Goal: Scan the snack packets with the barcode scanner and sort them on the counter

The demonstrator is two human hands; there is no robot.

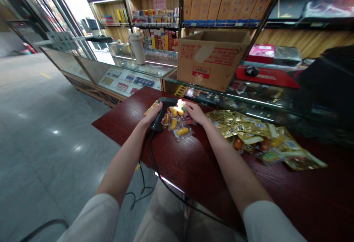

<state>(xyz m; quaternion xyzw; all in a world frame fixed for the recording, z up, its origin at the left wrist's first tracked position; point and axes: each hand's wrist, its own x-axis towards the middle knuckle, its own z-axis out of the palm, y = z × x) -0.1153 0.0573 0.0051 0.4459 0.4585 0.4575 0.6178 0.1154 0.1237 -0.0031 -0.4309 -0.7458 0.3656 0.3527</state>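
My left hand [152,116] is wrapped round the handle of a black barcode scanner [163,111], whose cable runs down over the table's front edge. Bright light from the scanner's head falls on a small clear-wrapped yellow snack packet [181,110]. My right hand [195,113] has its fingers closed at that packet's right side. Several more wrapped yellow pieces, such as this snack packet [183,131], lie loose on the table below and between my hands. A bit of yellow wrapping shows behind my left hand.
Gold foil packets [243,127] are heaped on the dark red table [177,164] at the right. Behind it, an open cardboard box [210,61] stands on a glass counter, with a white tumbler [136,48] farther left. A black mouse [252,71] sits on a red mat.
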